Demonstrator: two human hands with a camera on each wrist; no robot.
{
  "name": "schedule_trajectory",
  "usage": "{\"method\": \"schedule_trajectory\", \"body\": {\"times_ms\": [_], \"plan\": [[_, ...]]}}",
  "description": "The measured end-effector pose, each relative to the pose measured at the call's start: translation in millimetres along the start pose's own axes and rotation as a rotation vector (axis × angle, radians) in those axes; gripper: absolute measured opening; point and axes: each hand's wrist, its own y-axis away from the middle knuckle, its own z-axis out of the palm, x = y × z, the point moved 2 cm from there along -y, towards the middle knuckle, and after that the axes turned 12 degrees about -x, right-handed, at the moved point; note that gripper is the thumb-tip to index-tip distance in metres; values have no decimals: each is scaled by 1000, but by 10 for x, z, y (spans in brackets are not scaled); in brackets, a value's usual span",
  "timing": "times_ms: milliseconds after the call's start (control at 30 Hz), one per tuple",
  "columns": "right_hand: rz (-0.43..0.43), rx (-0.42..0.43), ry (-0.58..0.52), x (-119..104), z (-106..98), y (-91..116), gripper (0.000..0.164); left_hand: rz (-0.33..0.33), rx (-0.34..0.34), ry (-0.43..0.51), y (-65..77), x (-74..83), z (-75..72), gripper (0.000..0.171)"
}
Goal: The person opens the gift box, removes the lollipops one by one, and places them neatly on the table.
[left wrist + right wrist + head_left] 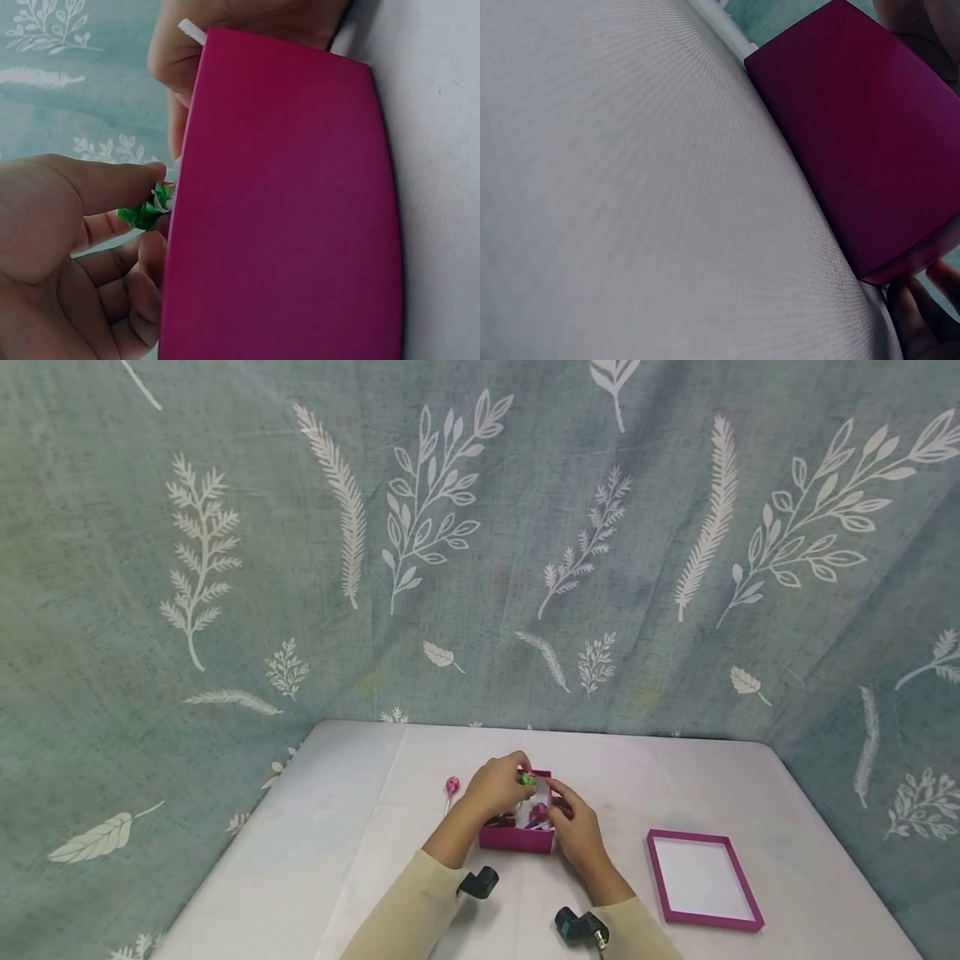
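On the white table: an uncovered magenta box; its lid lies apart to the right, white inside up.
Inside the box: a pink-wrapped lollipop toward the right wall, among pieces too small to make out.
Left hand: my thumb and fingers pinch a green-wrapped candy at the box's opening.
Right hand: my fingers touch the box's right end; gripping or not, I cannot tell.
Outside, left: a loose lollipop.

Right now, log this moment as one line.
left hand: pinches green-wrapped candy at magenta box | right hand: touches box's right side | pink lollipop: on table, left of box | lid: on table, right
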Motion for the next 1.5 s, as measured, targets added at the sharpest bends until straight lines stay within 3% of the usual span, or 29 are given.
{"method": "schedule_trajectory", "body": {"times_ms": [333, 867, 1067, 1500], "plan": [[-21, -4, 6, -6, 2, 6, 50, 6, 29, 86, 79, -93, -123, 27], [-17, -5, 5, -26, -7, 15, 49, 38, 118, 198, 185, -376, -304, 26], [-9, -15, -7, -53, -23, 25, 49, 35, 142, 184, 214, -533, -349, 28], [-4, -18, -8, -35, -8, 18, 49, -27, 125, 156, 317, -1016, -449, 31]]}}
